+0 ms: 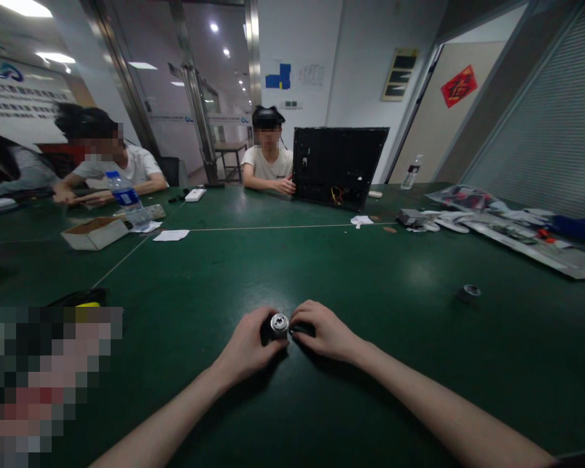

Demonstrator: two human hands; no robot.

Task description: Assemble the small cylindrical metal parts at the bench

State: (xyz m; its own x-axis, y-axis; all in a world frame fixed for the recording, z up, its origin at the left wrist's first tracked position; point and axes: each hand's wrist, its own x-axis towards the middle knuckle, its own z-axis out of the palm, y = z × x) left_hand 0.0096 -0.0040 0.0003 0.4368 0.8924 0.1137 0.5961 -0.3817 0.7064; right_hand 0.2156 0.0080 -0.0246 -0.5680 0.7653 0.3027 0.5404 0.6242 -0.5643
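The left hand (247, 346) curls around a dark cylinder with a metal end (279, 324), and the right hand (322, 331) grips its other side. The metal end stays exposed above the green tabletop (409, 292).

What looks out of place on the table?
A tangle of yellow wires pokes out of a low opening in the upright black panel, at the far side of the green table. They look unsecured.

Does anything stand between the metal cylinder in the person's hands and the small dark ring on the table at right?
Only the person's right hand, which touches the metal cylinder on that side. Beyond that hand, just the green table top reaches to the small dark ring.
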